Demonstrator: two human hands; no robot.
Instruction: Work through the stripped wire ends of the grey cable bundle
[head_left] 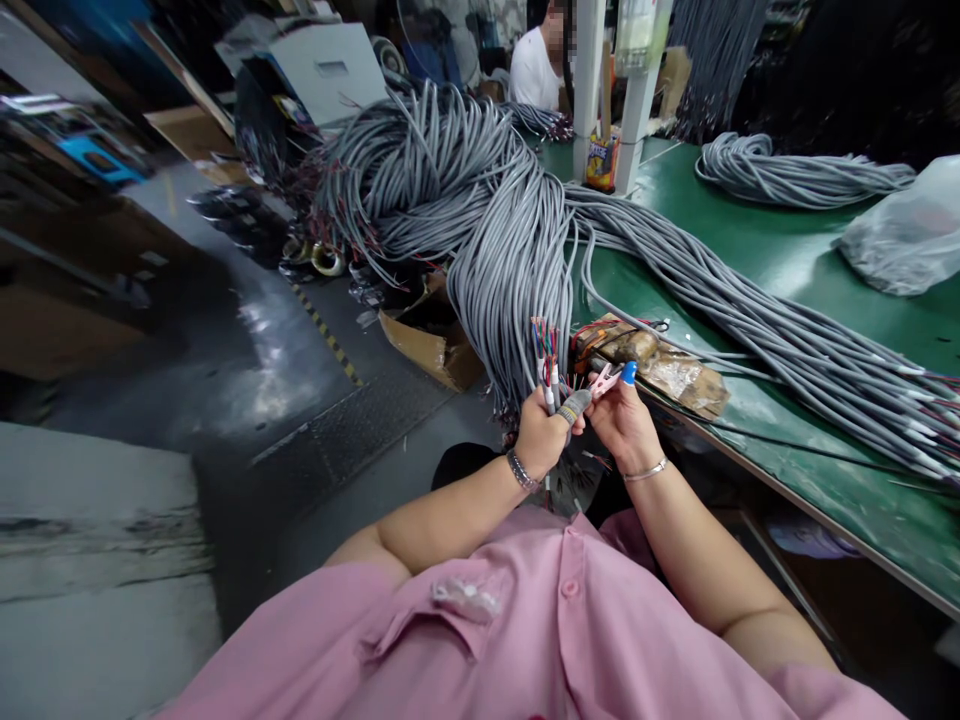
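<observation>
Several grey cables (pixel 550 395) stand upright in my left hand (pixel 541 435), with red, blue and green wires fanning out of their white-wrapped ends. A grey cover with a yellow band sits on this hand's thumb. My right hand (pixel 626 425), with a blue finger cover (pixel 628 372), pinches a small pink clip-like tool (pixel 604 382). Its tip points at my left thumb, close to thin wire ends; whether it touches them I cannot tell. Behind both hands hangs a thick bundle of grey cables (pixel 517 270) over the table's edge.
On the green table (pixel 675 240), a long cable bundle (pixel 750 310) runs to the right. A cardboard piece (pixel 694 380) with a brown lump lies beside my right hand. Farther off are a coiled bundle (pixel 802 175), a plastic bag (pixel 907 230), white posts and a seated person. An open carton (pixel 427 345) stands left.
</observation>
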